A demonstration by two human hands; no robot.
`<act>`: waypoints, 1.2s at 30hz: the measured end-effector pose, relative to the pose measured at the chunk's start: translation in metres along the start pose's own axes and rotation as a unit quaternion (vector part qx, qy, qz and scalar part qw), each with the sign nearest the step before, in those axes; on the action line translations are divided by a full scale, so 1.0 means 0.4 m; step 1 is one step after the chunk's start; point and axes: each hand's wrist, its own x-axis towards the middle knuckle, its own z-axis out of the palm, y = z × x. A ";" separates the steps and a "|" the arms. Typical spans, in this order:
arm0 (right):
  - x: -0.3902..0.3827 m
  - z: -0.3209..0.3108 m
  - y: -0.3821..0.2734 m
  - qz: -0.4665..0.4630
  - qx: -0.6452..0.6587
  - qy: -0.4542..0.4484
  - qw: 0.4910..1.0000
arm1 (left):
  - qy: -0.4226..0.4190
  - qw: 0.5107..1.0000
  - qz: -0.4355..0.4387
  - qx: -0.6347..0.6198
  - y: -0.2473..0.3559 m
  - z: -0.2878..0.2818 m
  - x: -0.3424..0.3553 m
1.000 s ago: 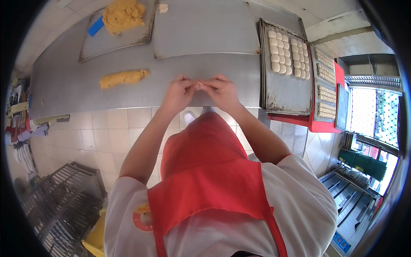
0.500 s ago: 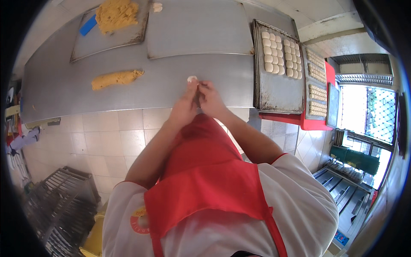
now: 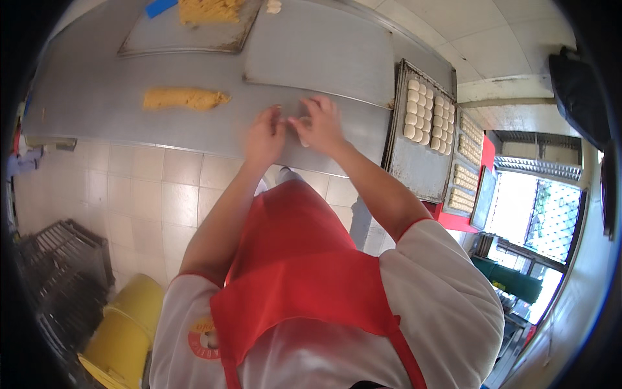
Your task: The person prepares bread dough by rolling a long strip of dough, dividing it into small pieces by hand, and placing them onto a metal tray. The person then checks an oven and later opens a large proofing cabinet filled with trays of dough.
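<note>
A small pale dough piece (image 3: 303, 138) sits between the two hands, mostly hidden under the right hand's fingers, just above the steel surface (image 3: 97, 110) near its front edge. The right hand (image 3: 319, 126) curls over it and the left hand (image 3: 264, 136) presses in from the left; both are motion-blurred, so I cannot tell whether either grip is clenched on the dough or only cupping it. Half a second ago the piece lay in plain view just beyond the fingertips; now the hands have closed over it again and the view has swung right, which suggests the shaping of this piece is still going on and it is not yet set down. Further left on the surface lies a yellow filling log (image 3: 184, 98). Beyond it, an old tray (image 3: 175, 44) carries more yellow filling (image 3: 210, 10) and a blue scraper (image 3: 159, 7). To the right, a baking tray (image 3: 414, 162) holds rows of finished pale pieces (image 3: 427, 110), well apart from the hands.
</note>
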 end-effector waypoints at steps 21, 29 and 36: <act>-0.380 -0.349 0.299 0.366 0.535 0.163 0.744 | -0.291 0.934 -0.092 -0.184 0.346 0.505 -0.129; -0.388 -0.368 0.589 0.374 0.274 0.191 0.865 | -0.255 0.938 -0.133 -0.191 0.358 0.771 -0.134; -0.389 -0.339 0.597 0.350 0.265 0.225 0.870 | -0.257 0.937 -0.158 -0.175 0.385 0.779 -0.143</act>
